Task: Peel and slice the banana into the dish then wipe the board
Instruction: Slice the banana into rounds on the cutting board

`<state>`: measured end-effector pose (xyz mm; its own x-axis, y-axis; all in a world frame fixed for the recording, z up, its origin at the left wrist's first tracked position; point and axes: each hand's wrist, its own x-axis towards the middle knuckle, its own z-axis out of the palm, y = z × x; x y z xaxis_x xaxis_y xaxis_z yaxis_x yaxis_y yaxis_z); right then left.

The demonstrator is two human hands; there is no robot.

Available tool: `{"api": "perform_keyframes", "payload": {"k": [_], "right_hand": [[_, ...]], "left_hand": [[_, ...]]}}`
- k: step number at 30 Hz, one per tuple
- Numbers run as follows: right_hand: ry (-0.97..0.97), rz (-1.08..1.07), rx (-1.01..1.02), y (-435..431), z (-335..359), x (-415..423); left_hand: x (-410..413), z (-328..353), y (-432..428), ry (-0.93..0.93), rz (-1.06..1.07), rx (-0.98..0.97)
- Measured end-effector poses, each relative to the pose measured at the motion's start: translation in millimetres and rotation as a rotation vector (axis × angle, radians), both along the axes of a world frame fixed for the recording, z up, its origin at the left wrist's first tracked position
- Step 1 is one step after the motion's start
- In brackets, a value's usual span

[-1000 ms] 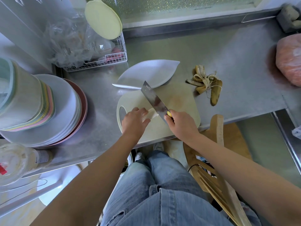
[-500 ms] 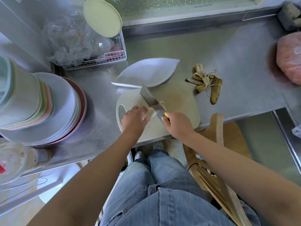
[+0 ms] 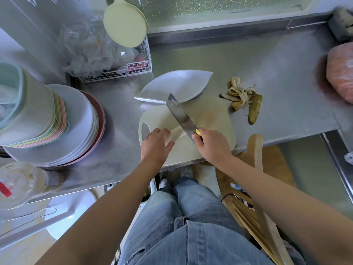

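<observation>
A peeled pale banana (image 3: 176,133) lies on the cream cutting board (image 3: 212,119) at the counter's front edge. My left hand (image 3: 155,145) pins its left end down. My right hand (image 3: 213,145) grips the yellow-tipped handle of a broad steel knife (image 3: 180,116), whose blade rests across the banana's right end, pointing toward the dish. The white leaf-shaped dish (image 3: 175,86) sits just behind the board, with nothing visible in it. The brown-spotted peel (image 3: 244,99) lies on the steel counter to the right of the board.
A stack of plates and coloured bowls (image 3: 49,123) fills the left of the counter. Behind it a wire basket (image 3: 118,70) holds plastic bags. A pink wrapped bundle (image 3: 341,71) lies far right. A wooden chair (image 3: 254,188) stands below the counter by my right arm.
The knife came down steeply on the banana half a second ago and now lies flatter again, its tip back toward the dish. My left hand has kept its hold.
</observation>
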<state>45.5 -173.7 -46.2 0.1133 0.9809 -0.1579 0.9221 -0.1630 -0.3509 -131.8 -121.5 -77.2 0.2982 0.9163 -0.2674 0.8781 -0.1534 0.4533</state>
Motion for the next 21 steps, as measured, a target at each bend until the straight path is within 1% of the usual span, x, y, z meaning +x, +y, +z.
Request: {"api": "perform_keyframes", "payload": {"k": [12,21], "right_hand": [[-0.004,0.003,0.012,-2.4,-0.8,4.7],[-0.01,0.035,-0.027,-0.5,-2.1,4.2]], "left_hand": [[3.4,2.6,1.4,0.007,0.018,0.002],[3.9,2.8,3.0,0.016,0.019,0.0]]}}
